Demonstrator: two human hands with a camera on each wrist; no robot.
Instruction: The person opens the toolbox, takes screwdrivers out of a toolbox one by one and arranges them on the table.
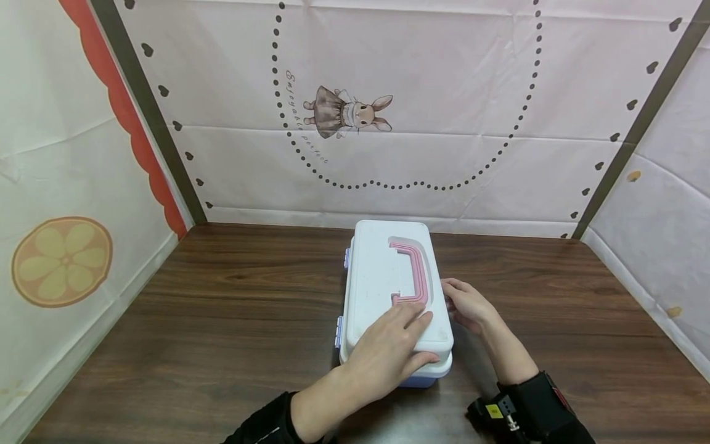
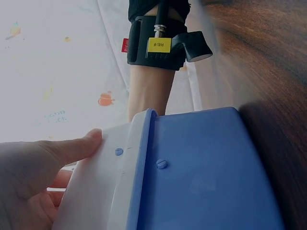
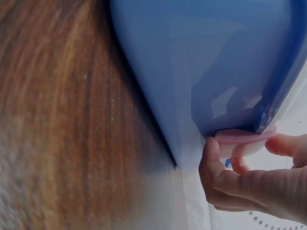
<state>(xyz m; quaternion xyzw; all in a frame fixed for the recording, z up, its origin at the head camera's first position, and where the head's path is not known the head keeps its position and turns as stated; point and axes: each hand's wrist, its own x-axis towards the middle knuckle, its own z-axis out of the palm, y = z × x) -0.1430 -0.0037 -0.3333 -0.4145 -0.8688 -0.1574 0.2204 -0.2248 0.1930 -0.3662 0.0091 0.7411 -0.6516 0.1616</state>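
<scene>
My left hand (image 1: 385, 349), fingers straight, likely steadies lid (image 1: 373, 268) at 6 o'clock; right hand (image 1: 468, 306) pinches pink latch (image 3: 242, 137), 3 o'clock.

Head view above, wrist views beside box (image 1: 374, 283)

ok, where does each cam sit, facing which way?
Head: worn on the head, facing forward and down at the box; left fingers, right fingers, both forearms show.
Left wrist: on that wrist, facing the box's near end; left fingers and right forearm show.
Right wrist: on that wrist, facing the box's blue side; right fingers at a pink latch.
Wrist views share: box, table.
</scene>
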